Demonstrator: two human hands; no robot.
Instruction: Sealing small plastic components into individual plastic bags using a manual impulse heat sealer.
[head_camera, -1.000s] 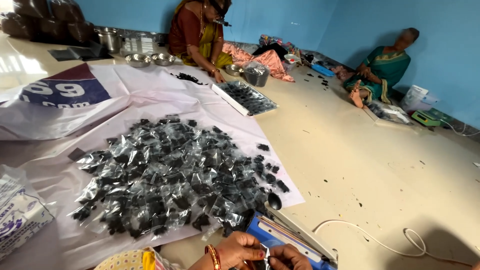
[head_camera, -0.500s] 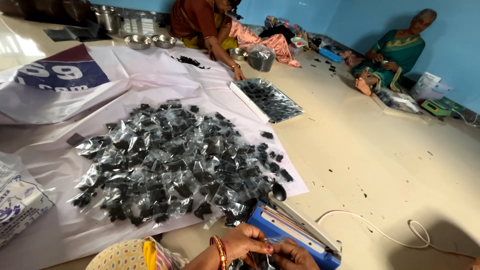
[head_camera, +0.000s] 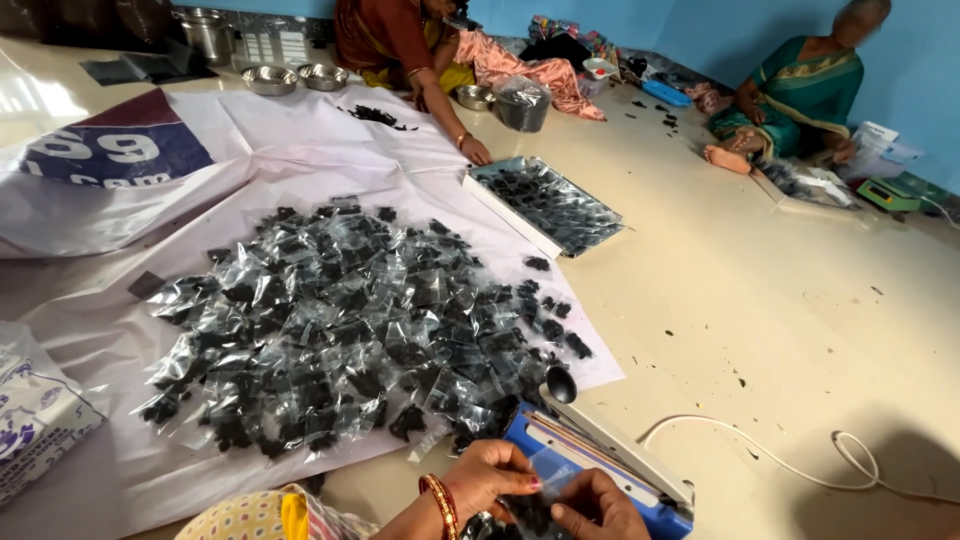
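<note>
Floor: a pale, glossy floor (head_camera: 800, 330), flecked with dark crumbs, is bounded by blue walls at the far side.
Sheet: a large white sheet (head_camera: 300, 150) is spread over the left half of the floor, with a blue and dark red printed panel at its far left.
Heap: a broad pile of small clear packets with dark contents (head_camera: 350, 320) is spread on the sheet; the packets are too many to be counted.
Hands: the left hand (head_camera: 490, 478) and the right hand (head_camera: 598, 505) are seen at the near edge, both pinched shut on one small clear packet (head_camera: 525, 510).
Packet: it is held just above the near end of the sealer; its long axis and the way it points cannot be told.
Sealer: one blue and white heat sealer (head_camera: 600, 450) lies with its long axis running from near left to far right, its black knob at the near-left end.
Cable: one white cable (head_camera: 800, 465) trails to the right.
Tray: one flat tray of dark pieces (head_camera: 545, 205) lies beyond the heap.
Bowls: three steel bowls (head_camera: 270, 78) are counted at the far side.
People: two other people are seated on the floor, one far centre with a hand by the tray, one far right.
</note>
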